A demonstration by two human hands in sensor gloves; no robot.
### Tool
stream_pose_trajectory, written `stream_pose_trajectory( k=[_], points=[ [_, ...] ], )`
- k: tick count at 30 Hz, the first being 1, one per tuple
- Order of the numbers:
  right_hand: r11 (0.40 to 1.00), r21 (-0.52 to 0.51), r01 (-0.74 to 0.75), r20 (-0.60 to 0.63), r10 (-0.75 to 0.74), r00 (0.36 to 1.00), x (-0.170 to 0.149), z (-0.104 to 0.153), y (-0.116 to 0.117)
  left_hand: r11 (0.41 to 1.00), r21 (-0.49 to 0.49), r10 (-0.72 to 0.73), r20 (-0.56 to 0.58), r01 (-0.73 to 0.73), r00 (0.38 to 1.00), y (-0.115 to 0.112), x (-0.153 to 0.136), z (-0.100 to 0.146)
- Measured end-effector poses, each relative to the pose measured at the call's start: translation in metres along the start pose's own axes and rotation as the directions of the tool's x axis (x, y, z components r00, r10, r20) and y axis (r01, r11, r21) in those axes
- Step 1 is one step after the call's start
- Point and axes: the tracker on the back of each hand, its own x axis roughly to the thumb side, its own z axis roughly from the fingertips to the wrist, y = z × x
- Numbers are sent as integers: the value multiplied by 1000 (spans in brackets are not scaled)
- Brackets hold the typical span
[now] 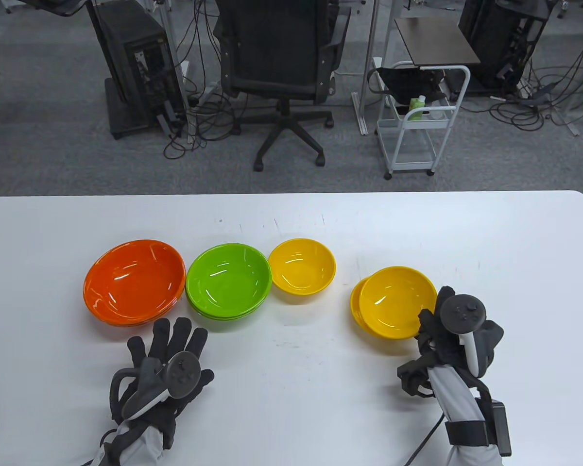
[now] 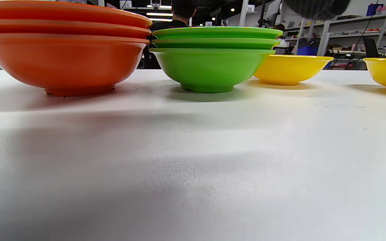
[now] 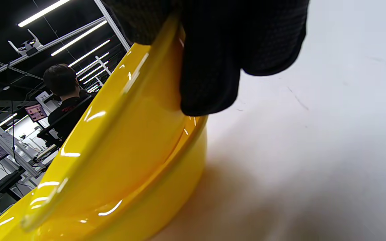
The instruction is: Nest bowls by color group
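Observation:
A stack of orange bowls (image 1: 135,281) stands at the left of the white table (image 1: 291,213), with a stack of green bowls (image 1: 228,280) beside it; both show in the left wrist view (image 2: 62,50) (image 2: 213,57). A single yellow bowl (image 1: 302,271) sits in the middle. To the right, a yellow bowl (image 1: 398,301) rests tilted in another yellow bowl (image 1: 357,306). My right hand (image 1: 435,315) grips the upper bowl's near right rim; its fingers (image 3: 213,50) press on the rim (image 3: 129,110). My left hand (image 1: 167,349) lies flat and empty in front of the orange and green stacks.
Beyond the table's far edge stand an office chair (image 1: 282,73), a white cart (image 1: 418,121) and computer towers (image 1: 136,63) on the grey carpet.

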Motion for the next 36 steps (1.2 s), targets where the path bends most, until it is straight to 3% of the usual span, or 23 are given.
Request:
stream_pose_trajectory(
  k=[15, 27, 36],
  points=[
    [997, -5, -83, 6, 83, 997, 5, 0, 10, 1000, -6, -2, 3, 2, 1000, -1, 1, 0],
    [969, 107, -222, 38, 219, 975, 3, 3, 25, 1000, -14, -17, 12, 17, 1000, -3, 4, 0],
    [943, 88, -320, 217, 295, 930, 18, 27, 21, 1000, -13, -28, 10, 29, 1000, -3, 7, 0]
  ],
)
